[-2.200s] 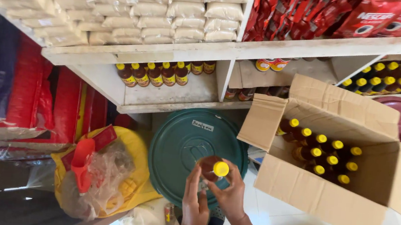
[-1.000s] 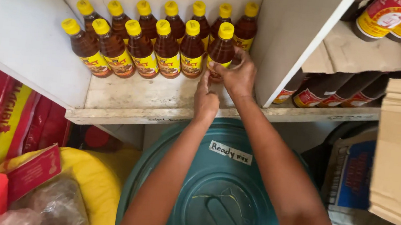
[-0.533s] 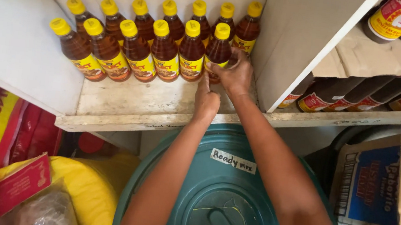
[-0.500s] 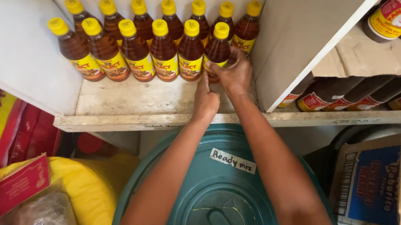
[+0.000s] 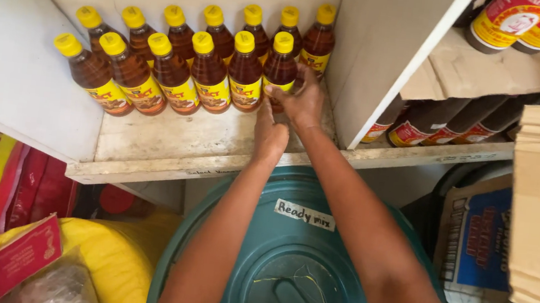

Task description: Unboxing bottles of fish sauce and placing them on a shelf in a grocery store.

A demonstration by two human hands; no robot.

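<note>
while the right hand (image 5: 301, 100) wraps the end bottle (image 5: 280, 66) of the front row on the shelf (image 5: 170, 142), the left hand (image 5: 270, 133) rests half-open, empty, just below; divider (image 5: 386, 63) right, teal lid (image 5: 298, 268) underneath.

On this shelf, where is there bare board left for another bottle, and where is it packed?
Bare shelf board runs along the front edge, before the front row of bottles, left of the left hand. The back is packed two rows deep. The right hand has its grip on the end bottle beside the divider.
</note>
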